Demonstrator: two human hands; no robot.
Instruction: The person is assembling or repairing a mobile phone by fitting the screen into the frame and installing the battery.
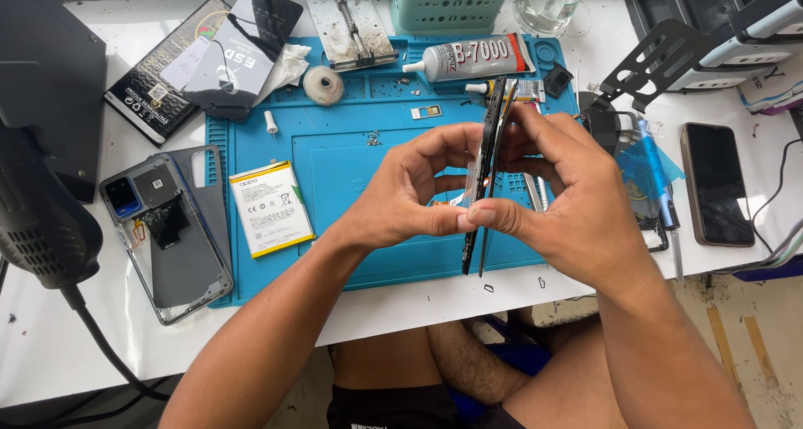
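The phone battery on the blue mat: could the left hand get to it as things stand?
Probably yes, once freed. The phone battery lies uncovered on the blue mat, with nothing between it and the left hand. That hand, though, is gripping the phone screen assembly together with the right hand.

Seen edge-on above the blue work mat: a thin dark phone assembly, pinched upright between left hand and right hand, fingers pressing from both sides (two thin layers, slightly parted at the near end). On the mat, left of the hands, a white and yellow battery. Further left, on the white table, an opened phone back shell. At the mat's far edge, a glue tube and a small tape roll. Far right, a dark phone lying flat.
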